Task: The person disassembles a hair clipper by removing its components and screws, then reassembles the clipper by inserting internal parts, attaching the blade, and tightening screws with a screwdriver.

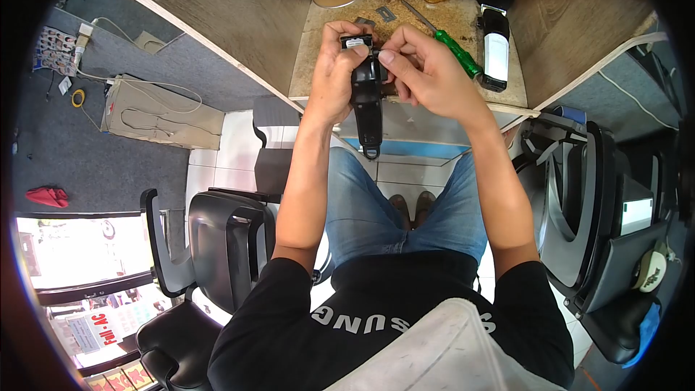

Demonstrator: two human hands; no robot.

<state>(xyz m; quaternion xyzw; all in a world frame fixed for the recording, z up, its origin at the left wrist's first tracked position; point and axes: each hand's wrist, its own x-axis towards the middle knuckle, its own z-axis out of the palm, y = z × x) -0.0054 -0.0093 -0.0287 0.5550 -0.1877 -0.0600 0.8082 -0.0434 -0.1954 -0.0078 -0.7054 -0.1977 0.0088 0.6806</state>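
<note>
The left hand (334, 76) grips a black clipper (368, 105), thumb across its head, with its looped end pointing back toward the person; the right hand (428, 76) is just beside, its fingertips drawn together at the clipper's side, though whether they grip anything cannot be made out. Beyond the hands, on the desk (463, 22), lies a small blade (386, 13); right of them lie a green screwdriver (456, 51) and a black-and-white clipper (496, 51).
</note>
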